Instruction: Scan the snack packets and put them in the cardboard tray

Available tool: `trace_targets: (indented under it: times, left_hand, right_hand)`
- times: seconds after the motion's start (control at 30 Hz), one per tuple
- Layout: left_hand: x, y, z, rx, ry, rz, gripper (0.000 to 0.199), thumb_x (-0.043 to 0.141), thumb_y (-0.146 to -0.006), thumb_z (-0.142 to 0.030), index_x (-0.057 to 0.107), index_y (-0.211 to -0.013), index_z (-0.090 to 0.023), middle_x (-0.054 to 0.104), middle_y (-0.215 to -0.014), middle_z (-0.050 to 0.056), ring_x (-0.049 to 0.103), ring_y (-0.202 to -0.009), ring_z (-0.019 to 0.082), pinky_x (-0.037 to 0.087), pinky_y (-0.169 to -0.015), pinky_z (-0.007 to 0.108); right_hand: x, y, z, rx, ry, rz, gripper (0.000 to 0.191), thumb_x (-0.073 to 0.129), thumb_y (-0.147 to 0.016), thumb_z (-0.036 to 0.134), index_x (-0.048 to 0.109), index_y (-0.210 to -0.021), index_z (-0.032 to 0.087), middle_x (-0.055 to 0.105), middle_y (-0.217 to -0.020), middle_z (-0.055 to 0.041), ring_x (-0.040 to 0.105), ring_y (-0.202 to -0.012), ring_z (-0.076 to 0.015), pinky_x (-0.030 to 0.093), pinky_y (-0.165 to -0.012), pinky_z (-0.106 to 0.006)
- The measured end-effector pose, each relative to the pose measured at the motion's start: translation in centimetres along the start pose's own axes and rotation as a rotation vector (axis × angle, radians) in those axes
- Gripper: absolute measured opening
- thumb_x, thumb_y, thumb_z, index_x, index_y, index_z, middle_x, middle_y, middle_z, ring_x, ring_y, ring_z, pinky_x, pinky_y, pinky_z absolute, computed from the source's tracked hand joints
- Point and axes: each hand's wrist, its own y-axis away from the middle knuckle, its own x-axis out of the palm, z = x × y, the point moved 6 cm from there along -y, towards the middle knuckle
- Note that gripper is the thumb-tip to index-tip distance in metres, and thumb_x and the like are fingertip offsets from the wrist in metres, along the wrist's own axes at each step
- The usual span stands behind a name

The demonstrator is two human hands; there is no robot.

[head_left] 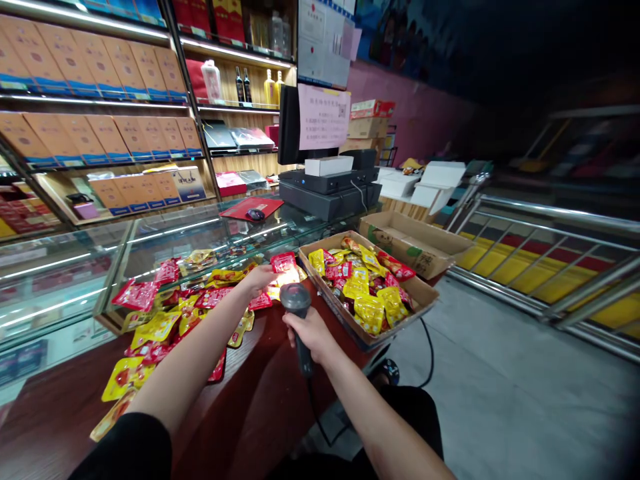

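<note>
My right hand (311, 333) is wrapped round the handle of a dark grey barcode scanner (296, 300), its head tilted forward and its cable hanging down. Bright light from it falls on a red snack packet (283, 262) pinched by the fingers of my left hand (260, 279). Beneath and beside my left arm, red and yellow snack packets (157, 327) lie in a loose pile on the dark red-brown table (240, 407). To the right of the scanner, an open cardboard box (345, 320) holds many more such packets (357, 283).
Behind the pile stands a glass display counter (165, 240) bearing a mouse (255, 214) on a red mat. A monitor (289, 127) and cash drawer (327, 197) stand at the back. Another cardboard box (425, 257) sits behind the full one. Metal railings (540, 267) run along the right.
</note>
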Motion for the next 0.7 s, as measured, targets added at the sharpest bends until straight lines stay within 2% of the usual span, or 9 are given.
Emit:
trace_targets:
  times: [0.07, 0.13, 0.2, 0.27, 0.4, 0.47, 0.6, 0.7]
  left_hand:
    - [0.2, 0.3, -0.1, -0.008, -0.007, 0.044, 0.039, 0.087, -0.048, -0.026, 0.069, -0.080, -0.013, 0.071, -0.081, 0.007, 0.064, -0.069, 0.016, 0.053, -0.064, 0.028]
    - [0.4, 0.8, -0.3, -0.024, -0.015, 0.082, 0.041, 0.087, -0.049, -0.029, 0.068, -0.082, -0.013, 0.071, -0.083, 0.007, 0.064, -0.070, 0.016, 0.054, -0.064, 0.028]
    - [0.7, 1.5, -0.5, -0.039, -0.030, 0.108, 0.042, 0.086, -0.051, -0.031, 0.068, -0.084, -0.013, 0.071, -0.084, 0.008, 0.065, -0.071, 0.016, 0.054, -0.064, 0.028]
    - [1.4, 2.2, -0.8, -0.042, -0.041, 0.149, 0.043, 0.086, -0.052, -0.031, 0.068, -0.086, -0.013, 0.071, -0.087, 0.009, 0.065, -0.071, 0.017, 0.055, -0.063, 0.028]
    - [3.5, 3.4, -1.7, -0.068, -0.028, 0.213, 0.044, 0.086, -0.053, -0.027, 0.065, -0.090, -0.014, 0.070, -0.091, 0.009, 0.065, -0.070, 0.016, 0.056, -0.063, 0.029]
    - [4.4, 3.6, -2.0, -0.098, -0.020, 0.215, 0.043, 0.085, -0.055, -0.025, 0.065, -0.091, -0.014, 0.070, -0.090, 0.008, 0.065, -0.068, 0.015, 0.057, -0.065, 0.031]
    - [6.1, 3.2, -2.6, -0.146, 0.045, 0.218, 0.029, 0.081, -0.062, -0.020, 0.063, -0.084, -0.012, 0.070, -0.086, 0.009, 0.066, -0.067, 0.014, 0.057, -0.071, 0.032]
    - [7.8, 2.6, -3.3, -0.156, 0.103, 0.270, 0.020, 0.076, -0.070, -0.019, 0.064, -0.084, -0.012, 0.070, -0.089, 0.011, 0.068, -0.076, 0.017, 0.057, -0.077, 0.034]
  right_hand:
    - [-0.9, 0.0, 1.2, -0.117, 0.003, -0.053, 0.006, 0.060, -0.063, 0.022, 0.059, -0.067, 0.017, 0.060, -0.054, 0.0018, 0.052, -0.048, -0.0119, 0.040, -0.048, -0.024]
    - [-2.5, -0.1, 2.7, -0.255, -0.014, -0.152, 0.012, 0.062, -0.061, 0.018, 0.062, -0.072, 0.017, 0.064, -0.067, 0.0016, 0.055, -0.062, -0.0127, 0.042, -0.058, -0.023]
    - [-4.2, -0.6, 3.8, -0.277, -0.063, -0.235, 0.015, 0.065, -0.059, 0.017, 0.063, -0.074, 0.017, 0.063, -0.068, 0.0027, 0.055, -0.068, -0.0132, 0.043, -0.064, -0.023]
    - [-5.5, -1.5, 4.4, -0.186, -0.177, -0.217, 0.016, 0.065, -0.058, 0.015, 0.064, -0.074, 0.017, 0.062, -0.066, 0.0027, 0.055, -0.068, -0.0130, 0.044, -0.067, -0.024]
    - [-6.4, -3.0, 5.6, 0.066, -0.474, 0.036, 0.016, 0.055, -0.064, 0.009, 0.062, -0.078, 0.015, 0.062, -0.066, -0.0010, 0.059, -0.063, -0.0126, 0.050, -0.070, -0.027]
    - [-7.0, -3.1, 6.2, 0.149, -0.540, 0.112, 0.016, 0.052, -0.067, 0.008, 0.060, -0.079, 0.014, 0.063, -0.065, -0.0028, 0.061, -0.061, -0.0139, 0.053, -0.070, -0.030]
    - [-8.9, -2.8, 7.1, 0.214, -0.575, 0.119, 0.013, 0.050, -0.070, 0.010, 0.058, -0.080, 0.014, 0.063, -0.066, -0.0045, 0.064, -0.063, -0.0168, 0.055, -0.071, -0.036]
    - [-10.7, -2.8, 7.6, 0.231, -0.558, 0.081, 0.010, 0.051, -0.070, 0.010, 0.057, -0.078, 0.014, 0.061, -0.062, -0.0031, 0.063, -0.059, -0.0161, 0.056, -0.069, -0.036]
